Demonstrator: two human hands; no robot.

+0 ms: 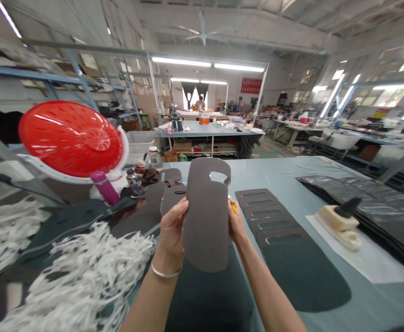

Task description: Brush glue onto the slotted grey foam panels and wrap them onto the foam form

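Right now, you hold the grey panel [207,226] upright in front of you, between your two hands and above the table [278,173]. Your left hand [174,226] closes on its left edge, about halfway up, with the thumb lying against the near face and the other fingers mostly hidden behind. Your right hand [235,223] is at the opposite edge, at much the same height, and a yellow tool [233,207] pokes out of that grip; what kind of tool it is, you cannot tell from here. The panel's cut-out sits above your right hand, near the top corner on that side, and its rounded lower end hangs below both hands, free of your fingers.

To the right of your right hand, a row of overlapping panels [305,272] lies flat on the table. Beyond them a block [340,223] with a dark knob rests on a white sheet [377,269]. Left of your left forearm is a heap of white strips [94,272], with a red dome [73,138] behind it.
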